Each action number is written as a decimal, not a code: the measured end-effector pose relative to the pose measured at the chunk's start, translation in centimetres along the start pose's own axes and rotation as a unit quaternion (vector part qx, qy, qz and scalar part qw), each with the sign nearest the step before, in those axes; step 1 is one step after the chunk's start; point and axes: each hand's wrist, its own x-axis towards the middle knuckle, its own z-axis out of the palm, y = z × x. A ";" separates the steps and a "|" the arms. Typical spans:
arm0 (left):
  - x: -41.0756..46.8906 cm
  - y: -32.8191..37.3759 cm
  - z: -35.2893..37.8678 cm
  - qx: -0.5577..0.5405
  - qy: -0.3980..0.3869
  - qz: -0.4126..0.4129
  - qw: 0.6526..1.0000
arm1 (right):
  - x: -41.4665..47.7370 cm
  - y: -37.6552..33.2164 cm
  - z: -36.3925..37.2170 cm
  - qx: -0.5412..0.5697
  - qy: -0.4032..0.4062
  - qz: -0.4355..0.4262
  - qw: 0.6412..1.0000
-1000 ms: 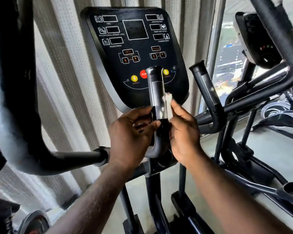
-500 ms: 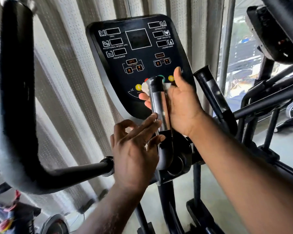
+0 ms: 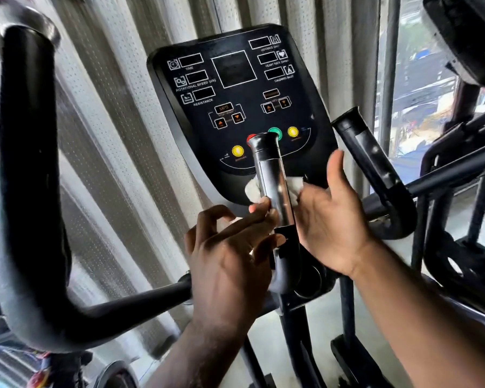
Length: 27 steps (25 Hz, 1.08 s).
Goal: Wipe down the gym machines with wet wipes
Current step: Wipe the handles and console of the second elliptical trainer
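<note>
The console (image 3: 235, 113) is finished in black, with boxes and lettering printed in white. Near its lower edge a red button (image 3: 249, 138) and a green button (image 3: 275, 132) are flanked by yellow buttons (image 3: 237, 150), and orange arrows (image 3: 237, 117) are marked above. In front of the console a black grip (image 3: 269, 175) with a shiny silver strip is backed by a white wipe (image 3: 252, 189). Behind the console, pale grey blinds (image 3: 109, 135) are patterned with fine dots.

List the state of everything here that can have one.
wipe, wrapped round the back of the handle, showing on both sides.
handle, upright, wipe round it.
screen, dark.
left hand, fingers mostly straight, touching the handle.
right hand, fingers curled behind the handle on the wipe, thumb up.
second handle, bare, untouched.
</note>
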 end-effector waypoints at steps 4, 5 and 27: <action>0.7 -0.6 -0.6 -0.028 -0.025 0.010 0.999 | -0.7 0.7 -0.7 0.034 0.089 -0.124 0.988; 1.0 -0.7 -0.9 -0.061 -0.020 0.000 0.998 | -0.4 0.2 -0.5 -0.056 0.114 -0.162 0.978; 7.9 -0.2 -0.3 -0.343 0.073 -0.195 0.916 | 3.9 -1.2 1.0 -0.191 0.287 -0.141 0.928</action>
